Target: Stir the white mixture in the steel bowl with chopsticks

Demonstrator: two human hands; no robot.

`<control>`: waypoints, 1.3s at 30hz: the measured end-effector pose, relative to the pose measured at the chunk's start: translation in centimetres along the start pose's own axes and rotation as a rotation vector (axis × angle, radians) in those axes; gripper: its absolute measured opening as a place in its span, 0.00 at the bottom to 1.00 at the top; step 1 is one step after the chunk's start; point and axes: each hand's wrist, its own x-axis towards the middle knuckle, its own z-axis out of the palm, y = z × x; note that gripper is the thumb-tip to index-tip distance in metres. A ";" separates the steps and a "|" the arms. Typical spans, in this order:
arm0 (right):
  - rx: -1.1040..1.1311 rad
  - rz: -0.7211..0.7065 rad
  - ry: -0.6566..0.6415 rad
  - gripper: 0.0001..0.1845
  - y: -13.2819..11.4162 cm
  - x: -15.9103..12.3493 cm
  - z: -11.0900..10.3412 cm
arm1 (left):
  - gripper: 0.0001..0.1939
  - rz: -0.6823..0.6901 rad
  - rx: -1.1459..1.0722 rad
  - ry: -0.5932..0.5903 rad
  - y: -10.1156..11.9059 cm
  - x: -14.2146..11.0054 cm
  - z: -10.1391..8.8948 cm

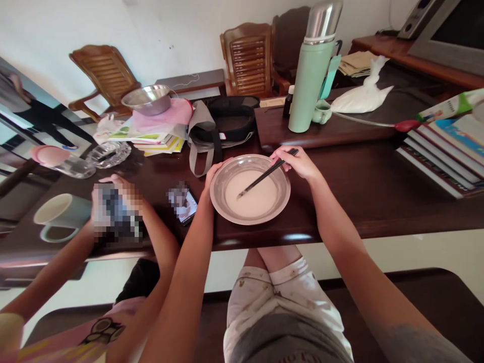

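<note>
A round steel bowl point(224, 200) with pale batter point(253, 199) in it sits on the dark wooden table point(370, 186) in front of me. My left hand point(212, 176) grips the bowl's left rim, fingers closed on it. My right hand point(298, 161) is closed on a pair of dark chopsticks point(264, 176), whose tips dip into the batter at the left.
Another person's hands point(115, 201) hold a blurred phone at the left, beside a second phone point(183, 202) and a green mug point(60, 214). Behind stand a green thermos point(312, 75), black bag point(227, 123), steel bowl on papers point(147, 98), glass ashtray point(108, 154), books point(446, 146), chairs.
</note>
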 end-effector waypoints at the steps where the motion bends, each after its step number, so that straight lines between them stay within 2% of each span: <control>1: -0.008 -0.009 0.034 0.17 0.0 0.0 0.0 | 0.17 0.005 -0.006 -0.001 0.0 0.0 0.0; 4: -0.019 -0.024 0.132 0.18 0.0 0.0 -0.3 | 0.17 -0.006 -0.020 0.001 0.1 -0.2 0.2; 8: 0.003 0.013 0.007 0.18 0.0 0.0 -0.1 | 0.18 -0.024 -0.015 0.026 0.2 -0.5 0.5; 10: 0.000 0.018 -0.012 0.18 0.0 0.0 0.0 | 0.18 -0.021 -0.005 0.041 0.3 -0.5 0.6; 15: -0.040 -0.006 0.141 0.19 -0.1 0.0 -0.2 | 0.17 -0.019 -0.006 0.033 0.3 -0.5 0.7; 20: -0.015 0.016 -0.004 0.18 0.1 0.0 0.0 | 0.17 -0.026 0.006 0.044 0.2 -0.3 0.4; 25: -0.020 -0.029 0.115 0.17 0.2 0.0 -0.4 | 0.17 -0.017 -0.012 0.017 0.1 -0.2 0.3; 30: -0.022 0.015 -0.009 0.18 0.1 0.0 -0.2 | 0.18 -0.043 -0.025 0.040 0.3 -0.5 0.6; 35: -0.048 -0.020 0.119 0.18 -0.1 -0.1 -0.6 | 0.17 -0.041 -0.038 0.039 0.3 -0.7 0.8; 39: -0.036 0.021 -0.001 0.19 -0.1 -0.1 -0.4 | 0.18 -0.045 0.003 0.041 0.3 -0.7 0.7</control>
